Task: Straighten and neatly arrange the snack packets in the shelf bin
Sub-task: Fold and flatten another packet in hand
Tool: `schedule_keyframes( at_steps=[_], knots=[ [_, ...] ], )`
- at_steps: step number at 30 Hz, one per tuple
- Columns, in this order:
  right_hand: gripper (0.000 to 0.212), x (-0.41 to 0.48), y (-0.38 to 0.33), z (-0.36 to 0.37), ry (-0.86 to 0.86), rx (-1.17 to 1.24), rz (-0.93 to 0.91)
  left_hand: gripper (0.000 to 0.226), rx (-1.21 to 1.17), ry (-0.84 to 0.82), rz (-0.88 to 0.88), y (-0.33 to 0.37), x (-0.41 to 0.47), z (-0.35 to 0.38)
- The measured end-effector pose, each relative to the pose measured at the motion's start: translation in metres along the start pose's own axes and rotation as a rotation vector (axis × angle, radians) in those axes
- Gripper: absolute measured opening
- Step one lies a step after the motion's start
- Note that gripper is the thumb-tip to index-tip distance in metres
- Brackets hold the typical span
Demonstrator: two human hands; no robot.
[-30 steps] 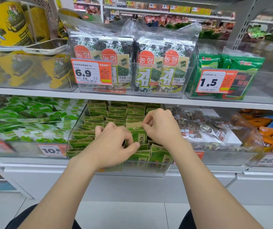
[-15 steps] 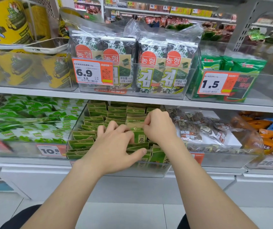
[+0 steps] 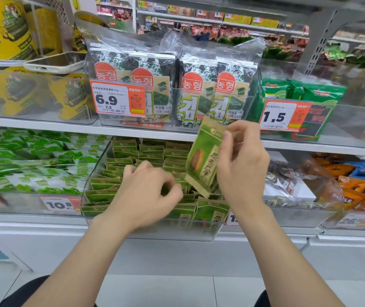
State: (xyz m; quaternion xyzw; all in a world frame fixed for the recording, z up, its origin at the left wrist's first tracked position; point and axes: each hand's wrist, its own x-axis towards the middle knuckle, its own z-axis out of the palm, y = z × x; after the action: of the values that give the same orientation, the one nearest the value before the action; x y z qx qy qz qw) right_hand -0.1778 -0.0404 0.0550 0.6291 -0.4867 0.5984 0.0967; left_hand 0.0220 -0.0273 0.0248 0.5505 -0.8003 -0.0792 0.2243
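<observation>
Since half a second ago my right hand (image 3: 241,167) has come up out of the clear bin (image 3: 166,232) with one green snack packet (image 3: 203,156). Thumb and fingertips pinch its right edge, and it hangs tilted above the bin's front right part, face toward me.

My left hand (image 3: 146,196) is low in the bin, with its fingers curled down onto the packets in the middle. It is blurred, so I cannot tell whether they pinch one or only press.

Beneath both hands, the other green packets (image 3: 128,151) stand in rows. The back rows look fairly even, while the front ones lean and overlap.

Just left of the bin, another bin holds bright green bags (image 3: 33,165) behind a 10.8 price tag (image 3: 58,204). To the right lie brown snack bags (image 3: 292,173) and then orange packets (image 3: 358,189).

On the shelf above, large seaweed packs (image 3: 172,85) stand upright behind a 6.9 tag (image 3: 117,98), with a 1.5 tag (image 3: 281,116) to their right. A phone (image 3: 55,62) lies flat on top of the upper left bin, beside yellow canisters (image 3: 2,27).
</observation>
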Motion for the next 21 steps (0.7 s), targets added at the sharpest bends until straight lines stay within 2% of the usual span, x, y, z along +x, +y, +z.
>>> schedule_keyframes(
  at_steps=[3, 4, 8, 14, 16, 21],
  knots=[
    [0.004, 0.003, -0.004, 0.000, 0.108, 0.047, 0.036, 0.020, -0.290, 0.286, 0.002, 0.007, 0.003, -0.007],
    [0.003, 0.002, -0.008, 0.000, 0.132, 0.086, 0.051, 0.016, -0.407, 0.334, 0.020, 0.012, 0.003, -0.008],
    [0.003, 0.000, -0.030, 0.004, 0.153, 0.355, 0.169, 0.023, -0.650, 0.247, 0.139, 0.029, 0.001, -0.008],
    [0.018, -0.007, -0.040, 0.009, -0.159, 0.738, 0.341, 0.029, -1.063, 0.220, 0.125, 0.030, 0.000, -0.010],
    [0.025, -0.006, -0.038, 0.008, -0.210, 0.808, 0.387, 0.032, -1.190, 0.202, 0.062, 0.031, 0.000, -0.011],
    [0.012, -0.010, -0.034, 0.009, -0.263, 0.775, 0.460, 0.038, -1.373, 0.210, -0.052, 0.037, 0.002, -0.007]
  ],
)
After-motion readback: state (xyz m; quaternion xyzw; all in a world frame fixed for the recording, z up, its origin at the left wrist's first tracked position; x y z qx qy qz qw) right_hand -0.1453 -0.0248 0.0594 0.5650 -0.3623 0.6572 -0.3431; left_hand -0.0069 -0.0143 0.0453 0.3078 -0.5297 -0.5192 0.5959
